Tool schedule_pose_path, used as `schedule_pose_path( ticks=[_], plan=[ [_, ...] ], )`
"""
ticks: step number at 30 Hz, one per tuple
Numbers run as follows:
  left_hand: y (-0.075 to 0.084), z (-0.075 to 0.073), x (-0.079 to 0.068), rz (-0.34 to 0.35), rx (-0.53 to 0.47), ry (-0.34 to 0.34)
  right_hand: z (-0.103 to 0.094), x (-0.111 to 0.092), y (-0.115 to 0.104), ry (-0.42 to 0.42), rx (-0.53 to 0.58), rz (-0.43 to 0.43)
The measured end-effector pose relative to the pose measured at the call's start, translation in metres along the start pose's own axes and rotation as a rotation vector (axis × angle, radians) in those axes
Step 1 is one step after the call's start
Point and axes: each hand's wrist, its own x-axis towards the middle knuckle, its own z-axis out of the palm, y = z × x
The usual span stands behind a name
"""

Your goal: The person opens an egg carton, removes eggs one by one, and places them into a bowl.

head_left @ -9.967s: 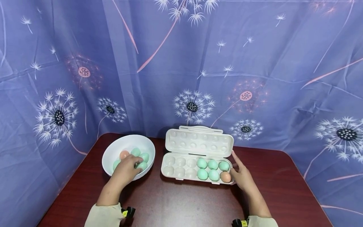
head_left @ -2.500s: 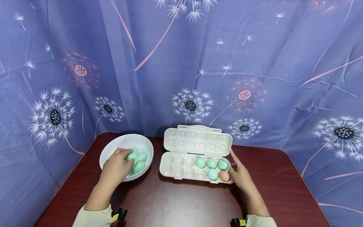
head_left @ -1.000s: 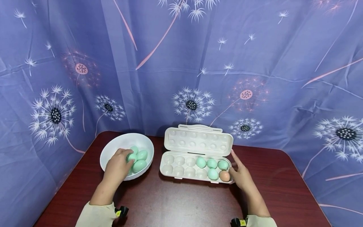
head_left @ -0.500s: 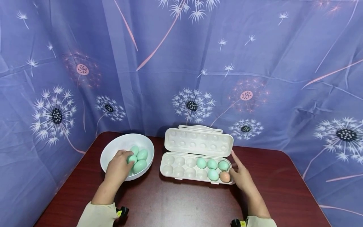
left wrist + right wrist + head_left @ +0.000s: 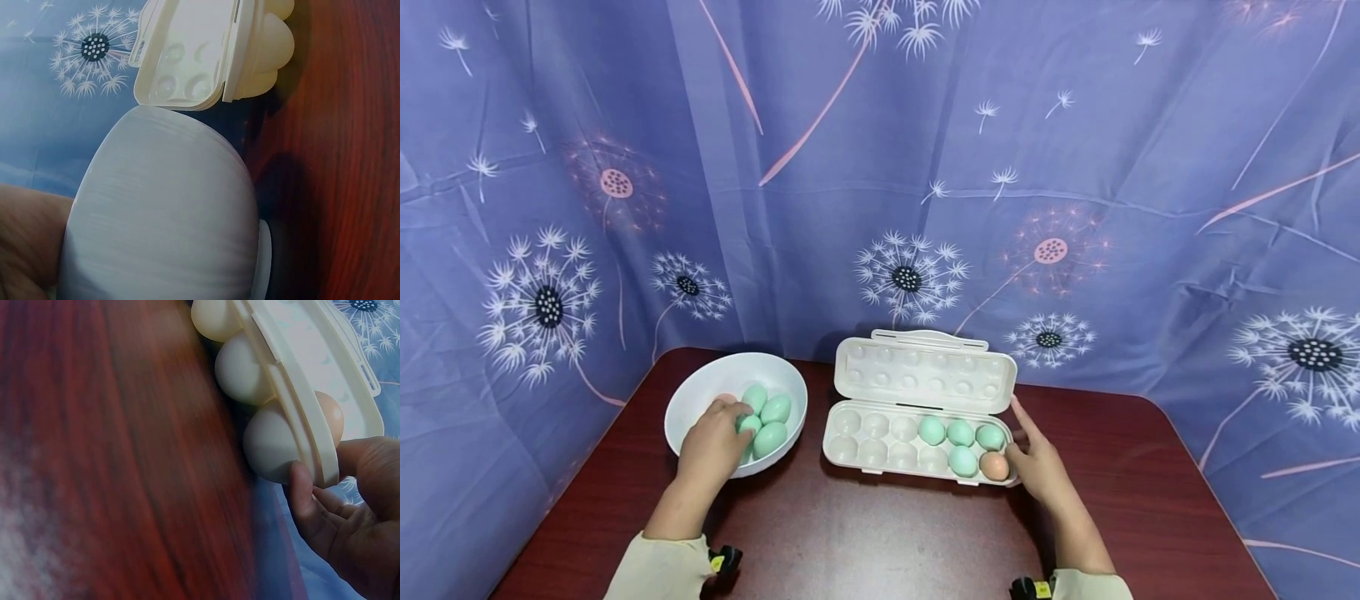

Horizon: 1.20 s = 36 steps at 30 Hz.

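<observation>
In the head view, my left hand (image 5: 711, 440) is inside the white bowl (image 5: 688, 408), its fingers and thumb curled about a green egg (image 5: 749, 423). More green eggs (image 5: 771, 438) lie against it, and part of an orange egg (image 5: 726, 398) shows behind the fingers. The bowl's outer wall (image 5: 162, 206) hides the fingertips from the left wrist camera. My right hand (image 5: 1037, 462) grips the right end of the open egg carton (image 5: 887, 479). There the right wrist view shows fingers (image 5: 301, 481) on the carton's underside. Several green eggs (image 5: 961, 432) and one orange egg (image 5: 995, 466) sit in its right half.
The carton's lid (image 5: 925, 379) leans back toward the dandelion-print curtain (image 5: 820, 250). Empty cups (image 5: 874, 427) fill the carton's left side. Both bowl and carton stand on a dark red wooden table (image 5: 880, 542).
Ten seconds ago another green egg sat in the carton's front row; its cup is now bare. The egg at my left hand has sunk lower among the others, and the orange egg shows again.
</observation>
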Motion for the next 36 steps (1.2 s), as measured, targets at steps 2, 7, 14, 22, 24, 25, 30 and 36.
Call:
schedule_pose_path(
  ticks=[2,7,14,22,24,25,30,36],
  plan=[
    [0.000,0.001,0.000,-0.001,-0.001,0.006,0.000,0.000,0.000,-0.001,-0.001,0.000],
    [-0.001,0.002,0.000,-0.009,-0.004,0.007,0.000,0.000,-0.001,-0.004,-0.005,0.002],
    [-0.001,0.001,0.000,-0.011,-0.003,0.001,0.000,-0.001,-0.001,-0.001,0.006,0.006],
    [0.002,-0.001,-0.001,-0.028,0.006,0.016,0.000,-0.002,-0.002,-0.001,0.012,-0.009],
    [0.004,-0.001,-0.001,-0.024,0.001,0.031,-0.001,-0.003,-0.003,-0.001,0.014,-0.012],
    [0.005,-0.001,-0.001,-0.021,-0.005,0.041,-0.001,-0.003,-0.003,-0.004,0.009,-0.017],
    [0.011,0.001,0.002,0.017,-0.048,0.106,-0.002,-0.003,-0.003,0.005,0.012,-0.012],
    [0.020,0.005,0.003,0.054,-0.093,0.151,-0.002,-0.002,-0.003,-0.009,0.019,0.005]
  ],
)
